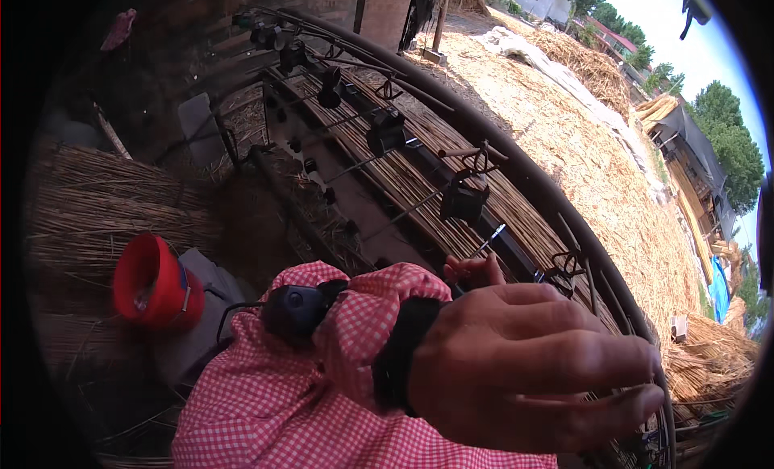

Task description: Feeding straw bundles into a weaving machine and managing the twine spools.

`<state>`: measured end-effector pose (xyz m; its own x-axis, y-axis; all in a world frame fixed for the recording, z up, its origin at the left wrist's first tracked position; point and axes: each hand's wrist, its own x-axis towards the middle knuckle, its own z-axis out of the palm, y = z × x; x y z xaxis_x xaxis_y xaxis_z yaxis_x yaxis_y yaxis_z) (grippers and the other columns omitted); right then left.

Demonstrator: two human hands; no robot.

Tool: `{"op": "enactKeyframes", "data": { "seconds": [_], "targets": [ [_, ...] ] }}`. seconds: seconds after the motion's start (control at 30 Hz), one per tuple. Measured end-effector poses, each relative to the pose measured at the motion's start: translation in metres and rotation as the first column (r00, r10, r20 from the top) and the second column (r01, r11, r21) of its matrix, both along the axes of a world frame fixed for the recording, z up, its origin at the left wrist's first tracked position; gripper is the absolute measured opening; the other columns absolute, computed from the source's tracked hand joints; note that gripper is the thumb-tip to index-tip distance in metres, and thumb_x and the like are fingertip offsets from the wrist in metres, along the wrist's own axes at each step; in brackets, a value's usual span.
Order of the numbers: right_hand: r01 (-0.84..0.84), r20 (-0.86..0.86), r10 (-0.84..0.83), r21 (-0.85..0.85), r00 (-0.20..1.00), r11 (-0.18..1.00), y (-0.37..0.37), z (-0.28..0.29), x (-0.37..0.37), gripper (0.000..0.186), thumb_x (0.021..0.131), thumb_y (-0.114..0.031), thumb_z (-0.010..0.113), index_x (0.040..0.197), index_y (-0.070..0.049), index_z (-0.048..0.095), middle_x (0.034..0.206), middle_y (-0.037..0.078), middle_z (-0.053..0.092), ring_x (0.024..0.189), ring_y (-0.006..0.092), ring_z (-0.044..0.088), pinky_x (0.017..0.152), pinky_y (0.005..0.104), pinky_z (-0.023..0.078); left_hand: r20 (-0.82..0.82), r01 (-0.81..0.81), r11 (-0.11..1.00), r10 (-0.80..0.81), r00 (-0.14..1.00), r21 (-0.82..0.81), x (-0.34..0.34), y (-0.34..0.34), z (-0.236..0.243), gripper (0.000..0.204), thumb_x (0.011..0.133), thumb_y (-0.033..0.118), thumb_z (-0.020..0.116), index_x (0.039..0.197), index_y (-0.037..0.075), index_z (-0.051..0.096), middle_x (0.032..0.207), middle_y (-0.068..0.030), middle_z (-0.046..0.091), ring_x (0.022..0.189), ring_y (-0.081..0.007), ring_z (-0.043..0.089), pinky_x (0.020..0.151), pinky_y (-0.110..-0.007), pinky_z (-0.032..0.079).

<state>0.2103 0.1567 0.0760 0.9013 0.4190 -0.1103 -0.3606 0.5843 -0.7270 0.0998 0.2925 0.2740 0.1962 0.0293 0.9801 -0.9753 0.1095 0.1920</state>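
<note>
My right hand (524, 360) is large in the foreground, raised close to view, with a black band (405, 352) at its wrist. Its fingers curl to the right; whatever may be between them is hidden underneath. Partly covered behind it, my left hand (476, 270) is closed at the near edge of a long frame. A shiny metal rod (488, 239) rises beside its fingers; I cannot tell whether they hold it. Under both hands, long reed stalks (411, 175) lie side by side in the frame, beneath a row of black blocks (464, 197) with thin wire loops.
A thick curved metal bar (528, 164) runs along the far side. At left, a red bucket (173, 287) stands by reed bundles (105, 199). Loose straw (572, 146) covers the sunlit ground beyond. A dark device (294, 312) with a cable sits on my checked sleeve.
</note>
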Motion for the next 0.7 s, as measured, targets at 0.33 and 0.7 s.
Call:
{"op": "enactKeyframes", "data": {
  "seconds": [0.33, 0.7],
  "targets": [
    [-0.460, -0.034, 0.469, 0.136, 0.883, 0.877, 0.014, 0.038, -0.082, 0.030, 0.085, -0.026, 0.039, 0.096, -0.001, 0.050, 0.065, 0.006, 0.047, 0.061, 0.0192, 0.051, 0.058, 0.0310, 0.045, -0.615, -0.274, 0.960, 0.246, 0.749, 0.051, 0.126, 0.010, -0.134, 0.027, 0.081, 0.018, 0.052, 0.101, 0.003, 0.042, 0.084, -0.0062, 0.053, 0.068, -0.0119, 0.054, 0.055, -0.022, 0.046],
    [-0.031, -0.068, 0.041, 0.149, 0.997, 0.988, -0.007, 0.058, -0.061, 0.068, 0.075, -0.064, 0.032, 0.111, -0.007, 0.044, 0.094, 0.012, 0.053, 0.082, 0.0240, 0.053, 0.069, 0.0365, 0.044, -0.345, 0.079, 0.763, 0.195, 0.918, 0.642, 0.095, 0.016, -0.099, 0.048, 0.078, 0.047, 0.049, 0.091, 0.002, 0.056, 0.071, -0.0044, 0.050, 0.066, -0.0101, 0.048, 0.058, -0.022, 0.040]
  ]
}}
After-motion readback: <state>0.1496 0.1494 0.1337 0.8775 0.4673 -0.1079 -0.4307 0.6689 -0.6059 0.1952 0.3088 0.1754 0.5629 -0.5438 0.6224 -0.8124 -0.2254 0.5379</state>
